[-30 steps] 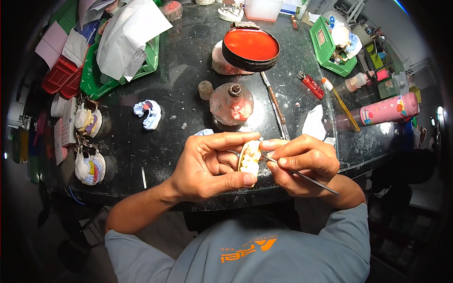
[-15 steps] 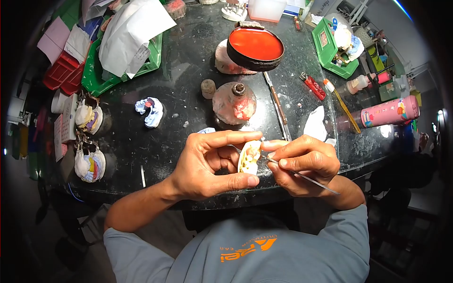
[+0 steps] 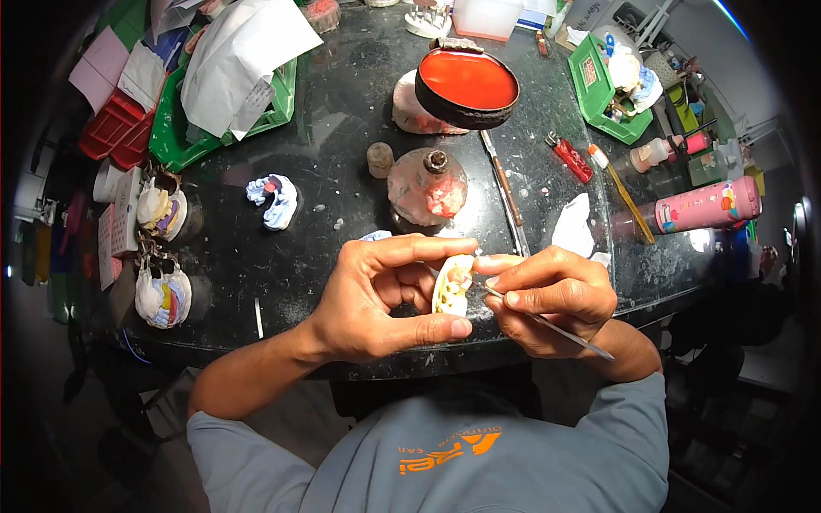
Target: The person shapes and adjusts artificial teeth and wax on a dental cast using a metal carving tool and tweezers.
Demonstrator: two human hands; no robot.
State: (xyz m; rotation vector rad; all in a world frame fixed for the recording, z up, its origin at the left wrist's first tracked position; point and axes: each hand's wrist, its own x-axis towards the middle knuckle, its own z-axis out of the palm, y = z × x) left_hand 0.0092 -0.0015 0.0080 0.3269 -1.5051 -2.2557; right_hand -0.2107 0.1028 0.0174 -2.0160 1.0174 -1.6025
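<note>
A small dental cast (image 3: 451, 289) is held above the desk (image 3: 342, 111), close to the middle of its near edge. It is clamped at its two ends by the left hand (image 3: 368, 299), the index finger being laid along the far end and the thumb pressed to the near one. The cast is coloured cream to pale yellow, with a deeper yellow among the tooth shapes. A curved row of rounded teeth is turned toward the right hand (image 3: 552, 299), and a smooth, paler rim is shown on the opposite side. Finer marks are too small to be made out.

A slim, straight grey tool (image 3: 575, 333) is pinched in the right hand, its flattened tail slanted toward the wrist. Its other end is pointed at the cast, but whether contact is made cannot be told.

Farther from the near edge, a burner (image 3: 428, 190) is set upright, beyond which a dark-rimmed pan (image 3: 469, 83) is filled with red material. A bluish-white cast (image 3: 274, 203) is placed toward the left edge.
</note>
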